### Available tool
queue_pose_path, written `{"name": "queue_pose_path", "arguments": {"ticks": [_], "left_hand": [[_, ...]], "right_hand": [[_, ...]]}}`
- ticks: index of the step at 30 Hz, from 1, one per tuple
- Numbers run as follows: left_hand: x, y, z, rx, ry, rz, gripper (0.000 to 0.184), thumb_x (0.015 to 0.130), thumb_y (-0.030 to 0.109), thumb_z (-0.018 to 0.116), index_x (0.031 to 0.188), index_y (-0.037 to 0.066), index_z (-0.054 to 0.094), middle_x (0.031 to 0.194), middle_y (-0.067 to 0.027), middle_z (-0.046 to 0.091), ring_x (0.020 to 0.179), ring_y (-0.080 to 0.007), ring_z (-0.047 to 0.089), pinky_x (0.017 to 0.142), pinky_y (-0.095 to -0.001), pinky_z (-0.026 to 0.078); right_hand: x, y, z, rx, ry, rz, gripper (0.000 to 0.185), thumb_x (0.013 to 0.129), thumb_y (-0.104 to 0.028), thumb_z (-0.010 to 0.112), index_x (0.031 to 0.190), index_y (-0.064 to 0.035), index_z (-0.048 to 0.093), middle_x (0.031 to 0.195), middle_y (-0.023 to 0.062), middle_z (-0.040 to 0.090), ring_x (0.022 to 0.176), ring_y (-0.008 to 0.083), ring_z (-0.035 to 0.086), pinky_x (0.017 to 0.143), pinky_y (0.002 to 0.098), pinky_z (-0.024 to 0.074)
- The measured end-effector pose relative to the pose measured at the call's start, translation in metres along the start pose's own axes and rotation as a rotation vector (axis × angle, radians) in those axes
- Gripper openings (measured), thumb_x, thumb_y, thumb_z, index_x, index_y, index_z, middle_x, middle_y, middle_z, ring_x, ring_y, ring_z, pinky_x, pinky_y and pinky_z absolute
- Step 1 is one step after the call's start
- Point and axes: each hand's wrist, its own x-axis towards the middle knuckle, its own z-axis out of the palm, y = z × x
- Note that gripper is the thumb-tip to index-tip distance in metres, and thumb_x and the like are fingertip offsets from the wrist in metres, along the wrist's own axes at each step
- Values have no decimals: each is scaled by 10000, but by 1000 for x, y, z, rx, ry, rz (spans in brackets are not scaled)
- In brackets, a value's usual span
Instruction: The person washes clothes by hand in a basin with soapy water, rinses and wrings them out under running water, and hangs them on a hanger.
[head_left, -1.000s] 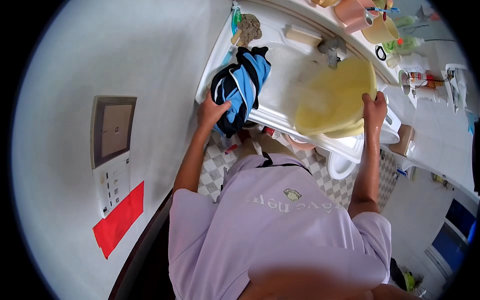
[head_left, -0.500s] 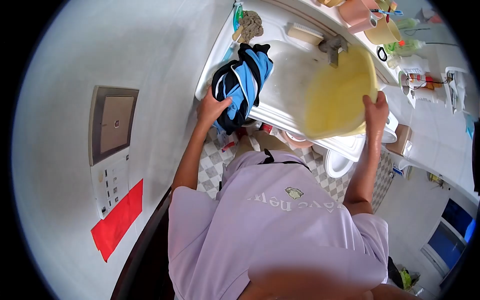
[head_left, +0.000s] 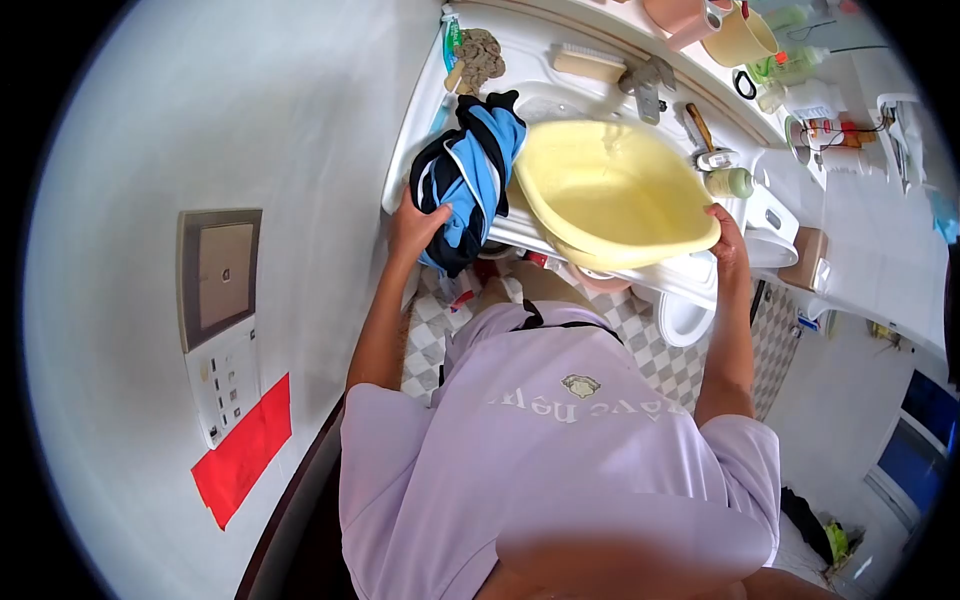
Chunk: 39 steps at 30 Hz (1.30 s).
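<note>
Left grip [head_left: 418, 222] clasps soft-looking cloth [head_left: 470, 180], best bunched; right grip [head_left: 728, 236] holds a likely slick basin [head_left: 622, 190] by its nearest rim [head_left: 690, 247].

one yellow basin [head_left: 622, 190], one cloth bundle [head_left: 470, 182]

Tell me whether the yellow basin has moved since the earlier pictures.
Yes: judged against the faucet, the basin has shifted toward the person's left.
</note>
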Motion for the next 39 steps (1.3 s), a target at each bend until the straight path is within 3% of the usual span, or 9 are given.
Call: {"name": "queue_pose_path", "arguments": {"ticks": [3, 4, 10, 14, 17, 22, 29, 32, 39], "left_hand": [[-4, 5, -2, 6, 2, -29, 687, 655, 354, 691, 1245, 73, 478, 1123, -209, 604, 1033, -376, 578, 875, -416, 455], [-3, 7, -2, 14, 4, -41, 681, 656, 349, 691, 1239, 68, 482, 1124, -209, 603, 1033, -374, 578, 875, -415, 455], [-6, 14, -4, -37, -20, -31, 646, 660, 304, 702, 1210, 38, 495, 1112, -192, 610, 1022, -345, 587, 874, -396, 453], [-3, 11, -2, -104, -7, 24, 619, 670, 270, 706, 1201, 27, 498, 1106, -185, 612, 1018, -326, 591, 872, -383, 455], [-6, 13, -4, -77, -12, 10, 616, 677, 274, 711, 1197, 22, 498, 1104, -185, 613, 1014, -321, 593, 873, -381, 456], [-4, 16, -5, -67, -16, 37, 606, 689, 277, 716, 1194, 21, 500, 1104, -185, 613, 1009, -316, 595, 877, -375, 456], [-3, 9, -2, -113, -27, 38, 595, 697, 263, 716, 1188, 4, 501, 1102, -182, 613, 1009, -303, 593, 881, -362, 451], [-4, 12, -3, -140, -31, 46, 596, 693, 263, 717, 1185, 0, 504, 1104, -185, 612, 1014, -304, 590, 883, -361, 449], [-2, 2, 1, -125, -2, 67, 611, 682, 272, 723, 1186, -1, 511, 1111, -192, 609, 1012, -309, 589, 885, -363, 446]], "right_hand": [[20, 26, -21, -185, 22, 96, 339, 724, -86, 593, 1035, 34, 532, 922, 107, 639, 794, 227, 655, 730, 344, 574], [22, 36, -19, -374, 176, 48, 437, 711, -98, 609, 1114, 22, 490, 964, 107, 623, 832, 243, 647, 758, 385, 564], [38, 65, -33, -156, 24, 11, 601, 697, -19, 548, 1265, -16, 350, 1122, 144, 528, 972, 272, 583, 818, 395, 535], [24, 91, -30, -27, -55, -148, 499, 753, -25, 506, 1237, 71, 437, 1133, 173, 570, 983, 256, 606, 853, 338, 519], [11, 109, -22, 159, -78, -46, 546, 696, -44, 523, 1228, 43, 436, 1124, 160, 569, 991, 278, 586, 871, 363, 508], [28, 152, -7, 310, -42, -72, 531, 715, -52, 514, 1234, 36, 442, 1149, 168, 566, 1030, 293, 573, 927, 373, 474], [27, 134, 54, 275, -58, -96, 556, 675, -28, 500, 1218, 70, 436, 1134, 185, 563, 1016, 308, 580, 920, 379, 486], [4, 129, 44, 311, 41, -9, 555, 665, -35, 496, 1201, 99, 435, 1129, 203, 561, 1001, 317, 590, 924, 394, 487], [-54, 141, 20, 312, 141, -99, 590, 663, -26, 498, 1237, 85, 414, 1139, 202, 562, 1017, 323, 590, 926, 414, 491]]}}
